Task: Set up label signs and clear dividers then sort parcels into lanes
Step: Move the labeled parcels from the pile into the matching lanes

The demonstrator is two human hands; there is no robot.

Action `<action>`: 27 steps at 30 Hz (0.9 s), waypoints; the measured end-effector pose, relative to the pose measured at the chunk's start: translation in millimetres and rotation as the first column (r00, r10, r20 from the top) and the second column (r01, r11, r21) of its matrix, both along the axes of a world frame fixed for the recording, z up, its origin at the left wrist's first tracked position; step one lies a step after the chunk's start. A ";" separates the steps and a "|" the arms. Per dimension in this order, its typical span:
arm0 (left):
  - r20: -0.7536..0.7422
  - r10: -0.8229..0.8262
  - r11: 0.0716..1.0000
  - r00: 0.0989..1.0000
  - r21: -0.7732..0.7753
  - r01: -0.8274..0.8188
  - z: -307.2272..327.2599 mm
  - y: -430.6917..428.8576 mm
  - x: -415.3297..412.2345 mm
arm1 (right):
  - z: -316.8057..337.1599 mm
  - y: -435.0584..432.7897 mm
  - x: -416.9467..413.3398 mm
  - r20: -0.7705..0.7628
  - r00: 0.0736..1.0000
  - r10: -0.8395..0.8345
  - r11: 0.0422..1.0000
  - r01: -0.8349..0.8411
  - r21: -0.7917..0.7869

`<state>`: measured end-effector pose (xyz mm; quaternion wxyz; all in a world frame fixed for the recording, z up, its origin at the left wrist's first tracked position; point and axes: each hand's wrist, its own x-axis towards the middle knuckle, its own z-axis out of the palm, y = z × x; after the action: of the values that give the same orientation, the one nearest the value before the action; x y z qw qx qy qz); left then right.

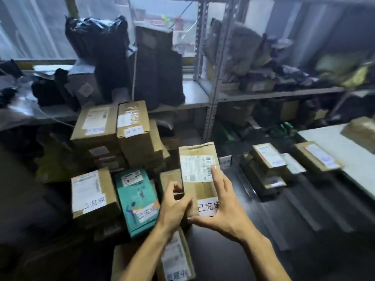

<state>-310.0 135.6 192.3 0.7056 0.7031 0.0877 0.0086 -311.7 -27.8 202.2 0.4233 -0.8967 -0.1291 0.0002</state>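
Matt brown card is seen on the cardboard parcel (pixel 199 191), with a white paper label (pixel 194 169) stuck to it. A smooth printed finish is shown by the teal box (pixel 138 201). The shelving (pixel 212 106) is made of grey painted metal, and the bags (pixel 95 37) of glossy, crinkled black plastic.

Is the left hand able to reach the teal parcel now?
Probably yes: the teal parcel lies right beside the left hand, nothing between; but that hand grips the brown parcel and must release it first.

Grey metal shelving (pixel 213 98) before a curtained window (pixel 36 27).
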 end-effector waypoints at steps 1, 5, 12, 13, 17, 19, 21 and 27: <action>0.007 -0.034 0.999 0.999 -0.004 0.034 3.4 -15.8 0.0 | 1.8 -14.1 -5.6 0.035 0.999 -0.017 0.999 0.018 -0.028; 0.040 -0.052 0.998 0.998 0.049 0.050 12.5 -80.6 0.6 | 10.5 -70.4 -18.6 0.148 0.984 -0.099 0.988 0.115 -0.104; 0.014 -0.014 0.996 1.000 0.089 0.013 21.5 -182.8 -14.8 | 12.0 -170.4 -24.1 0.217 0.970 -0.107 0.992 0.119 -0.044; 0.032 -0.015 0.993 0.999 0.122 0.011 22.5 -190.8 -16.1 | 11.1 -180.2 -24.6 0.217 0.970 -0.113 0.992 0.122 -0.031; 0.117 -0.036 0.970 0.992 0.243 0.007 31.1 -217.8 -11.4 | 11.1 -216.2 -21.6 0.201 0.969 -0.143 0.990 0.138 0.039; 0.151 -0.078 0.960 0.985 0.279 0.033 34.0 -223.0 -5.2 | 10.8 -226.8 -18.0 0.216 0.963 -0.161 0.987 0.156 0.044; 0.170 -0.092 0.965 0.981 0.258 0.046 35.1 -227.4 2.4 | 10.3 -235.7 -14.5 0.224 0.956 -0.190 0.982 0.183 0.052; 0.190 -0.069 0.983 0.979 0.182 0.034 22.9 -247.4 33.2 | 9.2 -257.4 11.4 0.203 0.958 -0.202 0.978 0.206 0.001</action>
<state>-276.9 -111.8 215.2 0.6452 0.7611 -0.0014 0.0671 -300.3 -285.2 211.4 0.3967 -0.9049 -0.0780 -0.1331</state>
